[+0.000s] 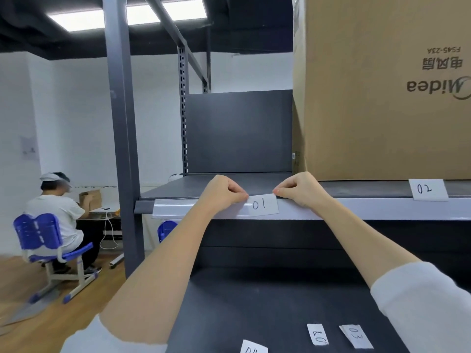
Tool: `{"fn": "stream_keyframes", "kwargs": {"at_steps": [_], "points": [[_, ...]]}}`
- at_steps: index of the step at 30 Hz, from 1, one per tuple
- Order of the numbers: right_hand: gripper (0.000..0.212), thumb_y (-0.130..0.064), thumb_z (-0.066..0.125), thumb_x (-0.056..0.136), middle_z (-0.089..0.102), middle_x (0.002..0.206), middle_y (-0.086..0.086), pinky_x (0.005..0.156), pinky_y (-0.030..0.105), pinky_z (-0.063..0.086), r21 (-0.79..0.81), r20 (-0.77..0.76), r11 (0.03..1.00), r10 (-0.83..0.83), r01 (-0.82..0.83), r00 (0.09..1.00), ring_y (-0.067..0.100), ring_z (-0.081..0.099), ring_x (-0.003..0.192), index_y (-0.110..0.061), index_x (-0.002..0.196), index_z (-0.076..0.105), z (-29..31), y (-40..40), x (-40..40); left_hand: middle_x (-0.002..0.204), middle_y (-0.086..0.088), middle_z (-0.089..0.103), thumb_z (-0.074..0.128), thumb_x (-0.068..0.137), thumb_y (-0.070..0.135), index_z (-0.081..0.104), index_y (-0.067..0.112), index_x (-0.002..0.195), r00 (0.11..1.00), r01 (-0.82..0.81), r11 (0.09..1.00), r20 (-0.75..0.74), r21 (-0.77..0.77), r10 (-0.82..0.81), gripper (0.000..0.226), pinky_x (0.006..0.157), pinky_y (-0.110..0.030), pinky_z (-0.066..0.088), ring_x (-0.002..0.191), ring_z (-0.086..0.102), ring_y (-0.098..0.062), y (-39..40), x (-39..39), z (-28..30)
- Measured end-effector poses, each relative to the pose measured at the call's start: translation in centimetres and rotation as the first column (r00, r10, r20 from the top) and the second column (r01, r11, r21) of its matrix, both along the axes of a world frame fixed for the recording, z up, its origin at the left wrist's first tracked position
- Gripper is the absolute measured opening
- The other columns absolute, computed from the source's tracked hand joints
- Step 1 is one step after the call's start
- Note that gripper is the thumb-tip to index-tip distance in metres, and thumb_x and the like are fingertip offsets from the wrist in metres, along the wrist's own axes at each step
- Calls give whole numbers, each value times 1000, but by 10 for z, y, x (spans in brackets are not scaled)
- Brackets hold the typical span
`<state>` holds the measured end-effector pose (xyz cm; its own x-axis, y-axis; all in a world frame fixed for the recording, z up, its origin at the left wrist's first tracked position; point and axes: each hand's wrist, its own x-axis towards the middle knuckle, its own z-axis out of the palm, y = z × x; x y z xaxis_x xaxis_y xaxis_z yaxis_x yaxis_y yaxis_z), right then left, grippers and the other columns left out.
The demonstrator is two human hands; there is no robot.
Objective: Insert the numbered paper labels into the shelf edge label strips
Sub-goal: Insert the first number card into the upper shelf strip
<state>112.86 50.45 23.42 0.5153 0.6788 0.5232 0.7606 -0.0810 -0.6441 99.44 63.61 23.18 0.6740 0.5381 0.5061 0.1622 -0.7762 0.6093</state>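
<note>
Three loose white paper labels (317, 334) are laid on the dark lower shelf at bottom centre. At mid-frame, the white "01" label (262, 205) is pinched at its top corners by left hand (224, 191) and right hand (299, 188), partly seated in the clear plastic shelf-edge strip (178, 208). Uneven pressure could crease or skew it.

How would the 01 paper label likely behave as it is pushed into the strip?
The 01 label looks thin, so probably floppy and prone to buckling; the left hand and right hand each pinch an upper corner. It likely weighs almost nothing. Its top edge stands above the label strip, so it seems only partly seated.
</note>
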Motion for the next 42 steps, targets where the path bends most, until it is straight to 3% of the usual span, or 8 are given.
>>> {"fn": "stream_keyframes", "kwargs": {"at_steps": [11, 17, 22, 25, 30, 35, 38, 42], "points": [[17, -12, 62, 85, 60, 69, -8, 52, 16, 34, -71, 31, 997, -33, 35, 999, 3, 47, 59, -1, 89, 74, 2, 1, 0, 83, -2, 65, 66, 78, 16, 73, 7, 84, 999, -2, 998, -53, -69, -1, 13, 63, -25, 41, 81, 54, -15, -3, 5, 7], [19, -13, 61, 86, 63, 86, 4, 55, 18, 38, -121, 32, 992, -43, 47, 999, 6, 48, 63, -1, 94, 73, 3, 0, 1, 86, -3, 68, 65, 78, 16, 73, 7, 83, 999, -5, 997, -39, -73, 3, 13, 72, -28, 42, 81, 56, -16, -3, 6, 5], [20, -13, 61, 85, 65, 88, 6, 58, 21, 39, -140, 31, 989, -49, 53, 998, 13, 51, 70, 0, 94, 73, 3, 0, 2, 76, 1, 64, 64, 80, 15, 72, 2, 85, 998, 0, 999, -61, -42, -3, 17, 57, -22, 39, 65, 52, -9, -5, 6, 5], [19, -13, 62, 85, 65, 86, 5, 59, 21, 41, -133, 32, 990, -48, 51, 998, 12, 51, 70, -1, 94, 73, 2, 1, 2, 79, -1, 65, 64, 80, 15, 72, 3, 85, 998, -3, 998, -55, -61, 0, 15, 65, -26, 42, 70, 54, -13, -4, 6, 6], [18, -12, 63, 84, 64, 79, 3, 52, 18, 36, -74, 9, 996, -50, 50, 999, 5, 48, 59, 1, 92, 73, 2, 0, -1, 83, -5, 66, 65, 79, 13, 72, 2, 82, 1000, 6, 995, -15, -95, -7, 14, 67, -28, 43, 77, 54, -18, -4, 4, 4], [17, -10, 62, 84, 50, 53, -3, 45, 21, 29, 116, -108, 982, -134, 147, 985, 12, 33, 47, 4, 85, 71, 2, -14, 7, 80, 1, 60, 63, 81, 15, 70, 3, 91, 992, 57, 976, 122, -211, -32, 17, 57, -13, 35, 71, 52, -10, 3, -5, 12], [16, -10, 63, 84, 59, 65, 2, 51, 22, 35, 98, -109, 972, -205, 215, 973, 13, 45, 58, 4, 86, 72, 1, -34, 17, 85, -2, 61, 63, 82, 16, 69, 4, 96, 987, 86, 974, 153, -212, -54, 19, 59, -17, 37, 73, 52, -7, 3, -2, 19], [16, -12, 63, 83, 67, 88, 10, 61, 25, 41, 93, -140, 945, -300, 314, 944, 18, 53, 80, 0, 86, 73, -9, -65, 28, 91, -2, 62, 63, 82, 16, 68, 5, 98, 979, 149, 965, 169, -216, -114, 20, 80, -25, 37, 86, 54, -10, -19, 10, 16]]}}
